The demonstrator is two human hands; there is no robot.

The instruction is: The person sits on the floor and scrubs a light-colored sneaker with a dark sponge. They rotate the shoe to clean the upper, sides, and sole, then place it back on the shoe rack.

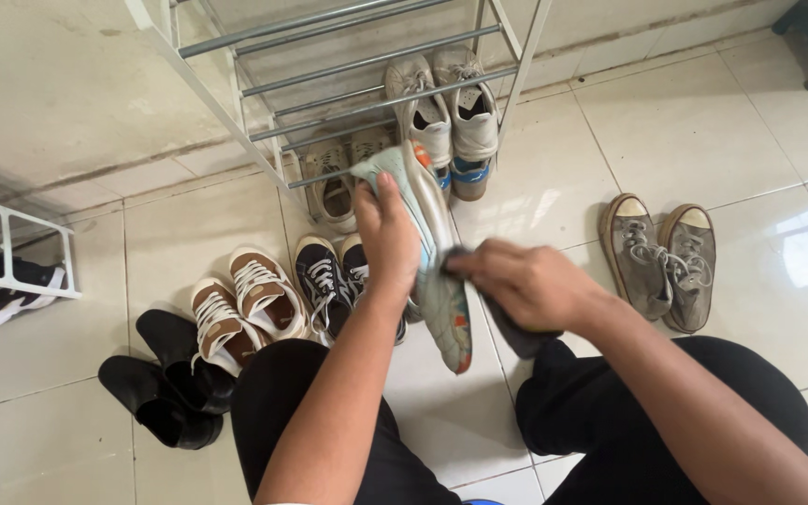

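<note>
Left hand point(387, 224) closed around the upper part of a pale shoe point(434, 257), holding it off the floor, sole side turned toward the right. Right hand point(523, 281) closed on a dark cloth point(509, 329), pressed against the shoe's side near mid-length; cloth hangs below the hand. Shoe sits in the air in front of the rack point(264, 103), above the gap between the person's knees; its lower end shows orange and blue patches.

In the rack: white sneakers point(446, 108) on the lowest bars, beige pair point(334, 182) under it on the floor. Just in front of the rack, left of the shoe: black sneakers point(324, 281), then brown-and-white pair point(240, 309), then black shoes point(165, 383) farthest left. Right of the rack, well apart: grey canvas pair point(661, 262). Floor point(703, 131) is pale tile.
</note>
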